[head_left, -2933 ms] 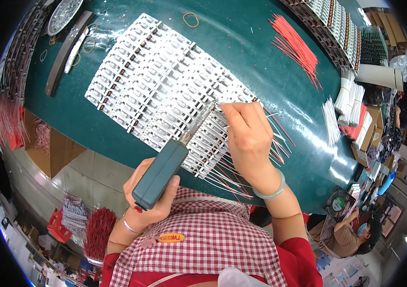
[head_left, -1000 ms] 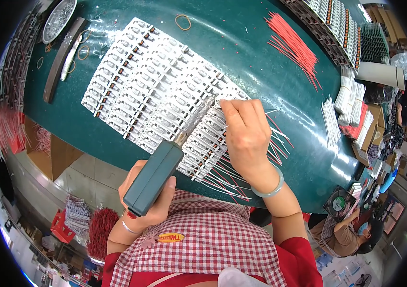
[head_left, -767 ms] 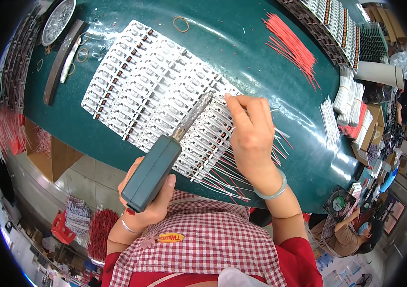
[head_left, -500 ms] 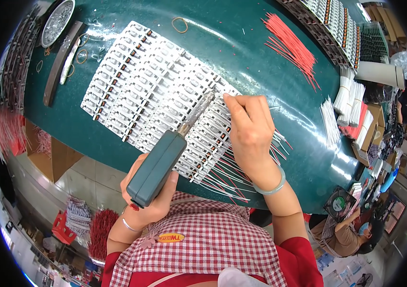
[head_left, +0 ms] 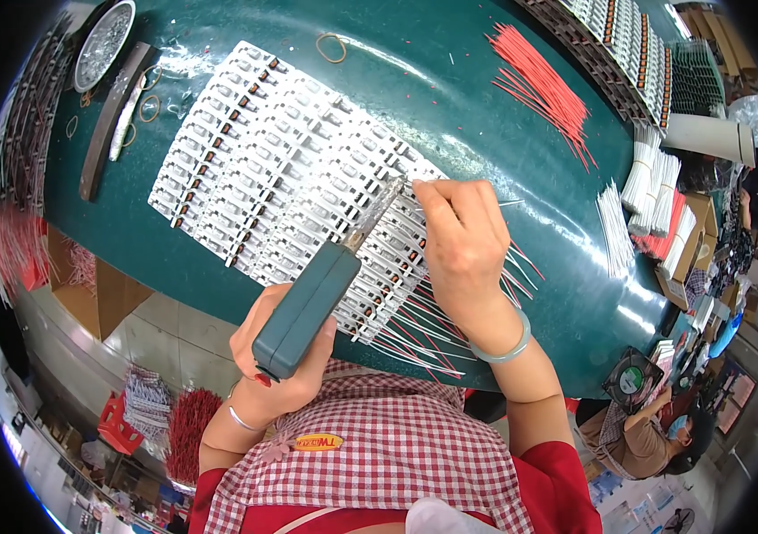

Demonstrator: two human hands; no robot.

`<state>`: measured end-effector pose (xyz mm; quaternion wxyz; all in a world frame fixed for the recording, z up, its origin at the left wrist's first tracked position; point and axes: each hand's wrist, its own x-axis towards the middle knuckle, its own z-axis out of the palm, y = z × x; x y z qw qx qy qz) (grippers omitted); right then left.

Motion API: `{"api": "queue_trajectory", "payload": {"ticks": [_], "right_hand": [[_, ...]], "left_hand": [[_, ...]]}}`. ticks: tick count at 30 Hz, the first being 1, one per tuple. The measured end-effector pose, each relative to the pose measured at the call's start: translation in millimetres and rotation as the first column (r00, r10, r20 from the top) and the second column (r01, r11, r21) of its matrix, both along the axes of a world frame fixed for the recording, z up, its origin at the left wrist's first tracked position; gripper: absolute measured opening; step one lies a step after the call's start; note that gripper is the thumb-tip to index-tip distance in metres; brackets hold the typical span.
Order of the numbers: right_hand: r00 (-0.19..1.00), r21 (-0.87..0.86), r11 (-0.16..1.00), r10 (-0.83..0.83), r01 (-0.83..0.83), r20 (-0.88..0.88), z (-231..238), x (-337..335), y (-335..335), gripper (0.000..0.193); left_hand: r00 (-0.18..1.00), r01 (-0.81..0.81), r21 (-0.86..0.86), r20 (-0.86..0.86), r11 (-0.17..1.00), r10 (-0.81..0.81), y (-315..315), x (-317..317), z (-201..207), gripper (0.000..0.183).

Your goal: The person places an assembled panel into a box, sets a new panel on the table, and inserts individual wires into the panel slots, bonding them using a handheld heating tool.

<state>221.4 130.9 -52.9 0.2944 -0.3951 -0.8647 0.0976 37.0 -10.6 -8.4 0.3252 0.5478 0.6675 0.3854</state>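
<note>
1. Left hand's (head_left: 301, 381) grip holds the green tool (head_left: 308, 311); its metal tip (head_left: 375, 212) slants forward-right over the white board (head_left: 259, 165) on the tabletop (head_left: 423, 71).
2. Right hand's (head_left: 468, 254) grip pinches a thin wire (head_left: 510, 203), just right of this tip.

The board panel (head_left: 285, 147) lies on the table (head_left: 263, 22), right of the bar (head_left: 113, 120) (dish (head_left: 134, 15) beside it), left of the wire bundle (head_left: 543, 84).

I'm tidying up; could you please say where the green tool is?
In the head view, the green tool is left of centre, in the left hand, its tip over white parts.
</note>
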Motion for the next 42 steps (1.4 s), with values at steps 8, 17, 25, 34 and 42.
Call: {"api": "queue_trajectory", "payload": {"ticks": [8,17,25,34,42], "right_hand": [[0.999,0.012,1.000,-0.012,0.011,0.031,0.7,-1.8,-0.1,0.036],[1.000,0.016,1.000,0.001,-0.001,0.026,1.1,-1.9,0.4,0.037],[0.999,-0.059,0.998,0.010,-0.008,0.033,28.5,28.5,-5.0,0.037],[0.915,-0.045,0.915,-0.400,0.402,0.041,116.6,55.2,-13.1,0.032],[0.996,-0.033,0.999,-0.014,0.011,-0.088,4.8,11.0,13.4,0.035]], "left_hand": [[0.994,0.066,0.018,-0.089,0.998,-0.064,-1.4,-1.0,-0.6,0.020],[0.999,-0.022,-0.014,0.028,1.000,0.022,-12.7,-3.0,-2.5,0.026],[0.999,-0.034,-0.007,0.034,0.999,0.034,-9.6,-4.2,-1.6,0.027],[0.991,-0.091,-0.039,0.091,0.995,0.094,-6.9,-6.0,-4.2,0.024],[0.991,-0.088,-0.069,0.092,0.994,0.094,-1.1,-1.1,0.1,0.023]]}}
